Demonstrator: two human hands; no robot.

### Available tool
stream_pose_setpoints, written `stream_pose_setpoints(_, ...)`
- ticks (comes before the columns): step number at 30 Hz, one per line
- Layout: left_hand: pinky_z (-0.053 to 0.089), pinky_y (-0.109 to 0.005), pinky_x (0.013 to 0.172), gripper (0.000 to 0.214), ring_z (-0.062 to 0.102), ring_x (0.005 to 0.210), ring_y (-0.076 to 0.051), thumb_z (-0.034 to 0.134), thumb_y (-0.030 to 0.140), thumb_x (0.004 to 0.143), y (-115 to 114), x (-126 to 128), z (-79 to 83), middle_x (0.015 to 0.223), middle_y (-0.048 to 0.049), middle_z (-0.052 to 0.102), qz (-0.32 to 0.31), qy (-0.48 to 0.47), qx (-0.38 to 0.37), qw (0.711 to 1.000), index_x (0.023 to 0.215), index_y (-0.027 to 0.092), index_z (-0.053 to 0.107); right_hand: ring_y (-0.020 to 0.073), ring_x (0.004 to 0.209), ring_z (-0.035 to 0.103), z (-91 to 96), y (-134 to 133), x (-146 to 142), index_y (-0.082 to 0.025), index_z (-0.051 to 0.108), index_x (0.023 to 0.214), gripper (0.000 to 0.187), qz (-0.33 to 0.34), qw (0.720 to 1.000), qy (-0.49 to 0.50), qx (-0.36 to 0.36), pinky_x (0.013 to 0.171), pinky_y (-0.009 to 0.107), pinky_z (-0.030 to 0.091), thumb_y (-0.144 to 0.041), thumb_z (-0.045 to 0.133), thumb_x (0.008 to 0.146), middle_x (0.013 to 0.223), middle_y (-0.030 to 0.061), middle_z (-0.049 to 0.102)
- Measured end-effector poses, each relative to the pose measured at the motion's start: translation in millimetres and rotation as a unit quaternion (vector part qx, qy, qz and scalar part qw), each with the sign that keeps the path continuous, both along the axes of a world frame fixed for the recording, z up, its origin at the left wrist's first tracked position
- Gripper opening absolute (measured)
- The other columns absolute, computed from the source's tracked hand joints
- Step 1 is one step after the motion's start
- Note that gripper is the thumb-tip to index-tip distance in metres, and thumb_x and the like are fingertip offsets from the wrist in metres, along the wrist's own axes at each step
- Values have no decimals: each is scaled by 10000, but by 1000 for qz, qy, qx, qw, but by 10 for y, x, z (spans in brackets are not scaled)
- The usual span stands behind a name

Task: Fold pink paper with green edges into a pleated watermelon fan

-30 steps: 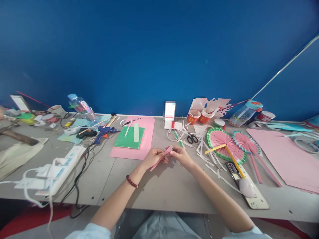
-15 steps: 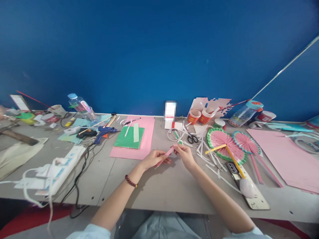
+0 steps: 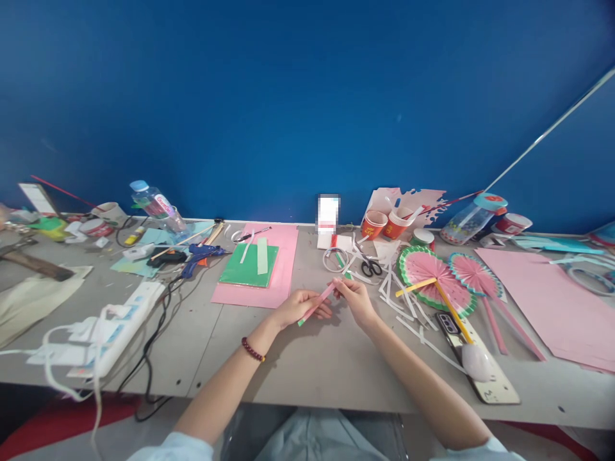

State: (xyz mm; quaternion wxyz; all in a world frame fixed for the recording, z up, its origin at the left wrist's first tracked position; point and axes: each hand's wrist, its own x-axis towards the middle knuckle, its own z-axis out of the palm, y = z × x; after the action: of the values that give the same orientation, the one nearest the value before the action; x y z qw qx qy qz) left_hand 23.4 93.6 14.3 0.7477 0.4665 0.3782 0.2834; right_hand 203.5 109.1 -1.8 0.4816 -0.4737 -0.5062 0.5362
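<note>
Between my hands is a narrow pink paper strip with a green end, slanting from lower left to upper right. My left hand is closed around its middle, and a bead bracelet circles that wrist. The strip's upper end is pinched by the fingertips of my right hand. Black-handled scissors and white paper strips lie just beyond and beside my right hand. Left of my hands, a green stack of paper rests on a pink sheet.
Two watermelon-patterned paper fans and a phone lie at right, near a large pink sheet. Red paper cups stand at the back. At left are a blue glue gun, a power strip and a plastic bottle.
The lower end of the strip has turned slightly, so more of its green tip shows below my left hand. My left fingers have shifted a little; the right hand stays nearly still.
</note>
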Motion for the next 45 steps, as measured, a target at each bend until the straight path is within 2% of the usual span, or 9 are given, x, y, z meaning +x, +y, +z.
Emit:
stream_pose_setpoints(4,508,-328,757,515,691,796,-227,650,558,724,-1,8,-30,843,-143,721,12,2,11,1000,929,86,669,118,560,492,6,-7,-10,-156,709,829,439,59,997,23,-34,557,258,400,-572,629,714,592,-2,566)
stream_pose_setpoints(7,512,-334,786,510,689,800,-216,621,563,747,-2,17,-66,848,-131,722,10,10,21,1000,939,94,675,125,586,525,-8,-21,-36,-149,707,836,434,89,995,9,-49,579,265,418,-538,705,642,658,16,626)
stream_pose_setpoints(14,497,-345,841,573,682,850,-216,610,567,755,-24,32,-24,880,-136,720,-14,4,28,999,1066,86,640,129,598,517,-22,-19,-49,-140,688,688,372,44,998,-24,-43,591,265,409,-508,710,639,638,23,633)
stream_pose_setpoints(20,491,-312,733,572,684,816,-232,649,598,688,-35,16,74,855,-144,719,-9,55,28,998,939,84,665,109,546,473,27,-14,-16,-136,713,700,370,24,998,-22,-60,525,244,358,-502,701,643,595,11,597)
stream_pose_setpoints(28,489,-296,682,545,688,726,-214,637,598,697,-15,45,-27,765,-123,716,-1,52,47,998,884,87,651,101,530,456,47,-12,-32,-132,700,656,384,8,998,-16,-64,517,243,333,-514,713,622,550,4,570)
stream_pose_setpoints(35,502,-302,683,543,681,698,-202,626,604,706,-20,45,-32,736,-123,716,20,62,47,997,869,87,652,105,540,486,-28,8,-19,-124,710,837,431,84,992,8,-93,512,236,349,-492,736,614,625,22,625)
stream_pose_setpoints(37,501,-293,682,553,680,698,-196,601,605,729,-26,47,-27,754,-125,717,9,64,59,996,906,84,659,101,530,480,-21,1,-24,-118,702,763,397,97,991,6,-93,517,238,349,-487,732,619,596,16,611)
stream_pose_setpoints(40,490,-266,677,560,682,743,-194,557,598,771,-34,49,-20,763,-112,716,-14,63,86,994,987,91,658,104,529,476,6,-6,-25,-118,666,609,365,77,994,-11,-82,526,247,343,-478,718,634,557,17,593)
stream_pose_setpoints(45,490,-275,733,527,675,851,-208,575,548,792,-29,18,-22,886,-115,719,-18,67,104,992,1082,113,642,106,530,466,23,30,24,-131,662,598,340,3,998,-15,-66,529,247,342,-466,720,624,541,8,584)
